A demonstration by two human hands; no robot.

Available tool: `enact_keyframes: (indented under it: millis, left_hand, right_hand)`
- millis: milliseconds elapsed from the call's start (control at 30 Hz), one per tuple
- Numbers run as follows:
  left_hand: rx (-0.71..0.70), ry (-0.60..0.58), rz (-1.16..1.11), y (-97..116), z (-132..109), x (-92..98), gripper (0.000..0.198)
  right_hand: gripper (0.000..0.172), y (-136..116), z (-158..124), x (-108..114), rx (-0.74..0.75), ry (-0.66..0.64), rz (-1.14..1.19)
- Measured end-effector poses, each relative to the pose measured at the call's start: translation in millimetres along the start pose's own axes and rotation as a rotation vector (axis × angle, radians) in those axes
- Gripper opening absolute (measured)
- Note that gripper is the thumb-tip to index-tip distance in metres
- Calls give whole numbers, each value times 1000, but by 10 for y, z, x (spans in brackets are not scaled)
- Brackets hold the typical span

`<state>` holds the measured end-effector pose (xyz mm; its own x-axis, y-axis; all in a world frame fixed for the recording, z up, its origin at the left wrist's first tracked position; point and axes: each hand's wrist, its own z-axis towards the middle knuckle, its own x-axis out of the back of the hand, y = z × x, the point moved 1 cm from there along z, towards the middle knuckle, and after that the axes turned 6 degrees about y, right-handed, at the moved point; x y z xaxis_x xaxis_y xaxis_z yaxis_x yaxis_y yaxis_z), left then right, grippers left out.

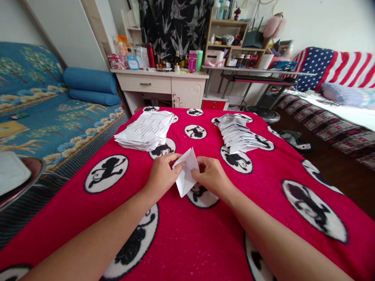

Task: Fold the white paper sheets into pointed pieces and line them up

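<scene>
A small folded piece of white paper (186,177) is held up over the middle of the red cloth. My left hand (164,173) pinches its left edge, thumb on the near face. On the opposite edge my right hand (212,173) grips it the same way, with the fingers partly hidden behind the paper. Beyond my left hand lies a stack of printed paper sheets (145,130). Past my right hand sits a fanned row of folded papers (238,132), overlapping one another.
The red cloth (193,238) with black-and-white monkey ovals covers the table. A white dresser (146,82) with bottles stands behind it. To the left is a blue-covered sofa (52,117) and a tray (35,171); to the right, a bed (328,125).
</scene>
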<state>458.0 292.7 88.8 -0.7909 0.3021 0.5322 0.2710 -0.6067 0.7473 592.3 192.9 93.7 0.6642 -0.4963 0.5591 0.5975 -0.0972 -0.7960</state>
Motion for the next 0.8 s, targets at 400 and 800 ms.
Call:
enact_keyframes:
  millis: [400, 800]
  left_hand:
    - [-264, 37, 76, 96, -46, 45, 32]
    - [92, 91, -518, -129, 20, -59, 26]
  right_hand:
    - [19, -7, 2, 73, 237, 193, -86]
    - [45, 29, 7, 91, 326, 174, 43]
